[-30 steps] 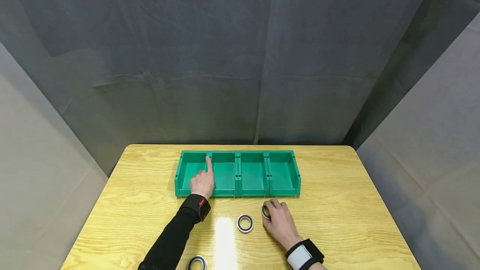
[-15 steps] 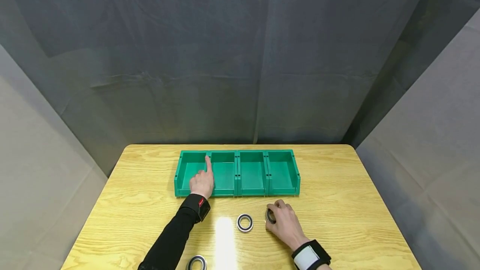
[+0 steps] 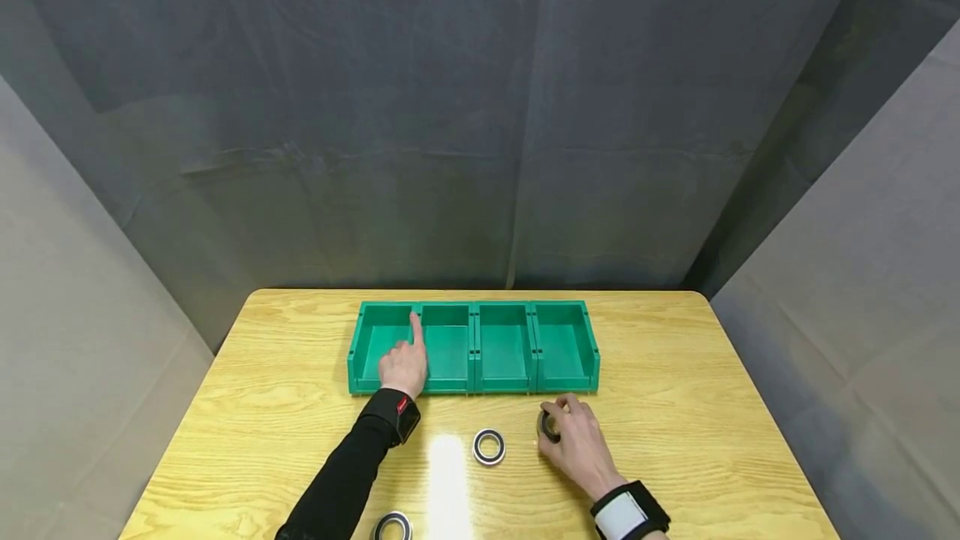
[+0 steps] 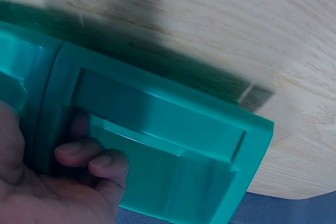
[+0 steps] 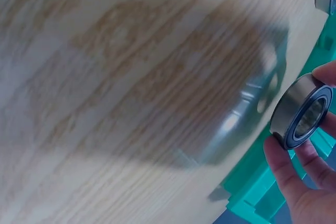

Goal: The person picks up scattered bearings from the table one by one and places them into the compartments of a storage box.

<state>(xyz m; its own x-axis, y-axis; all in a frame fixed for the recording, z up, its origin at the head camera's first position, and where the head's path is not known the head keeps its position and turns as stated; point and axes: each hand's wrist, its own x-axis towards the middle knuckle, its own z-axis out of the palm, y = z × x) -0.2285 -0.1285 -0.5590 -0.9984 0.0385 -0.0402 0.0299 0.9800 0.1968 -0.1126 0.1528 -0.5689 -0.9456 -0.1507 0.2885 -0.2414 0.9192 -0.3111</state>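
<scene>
In the head view my left hand lies over the divider between the two leftmost green storage bins. The index finger runs straight along the divider. The left wrist view has curled fingers inside the end bin, with the thumb side across the divider, gripping it. My right hand pinches a ball bearing between thumb and fingers, in front of the rightmost bins. The right wrist view shows its steel outer ring and dark seal. Another ball bearing lies flat to the left of that hand.
A third ball bearing lies at the lower edge of the head view, beside the left sleeve. The bins stand joined in a row on the wooden table. Grey cloth hangs behind the table's far edge.
My right hand has moved a little to the right with the ball bearing in its fingers. The left hand, the bins and the other bearings stay put.
</scene>
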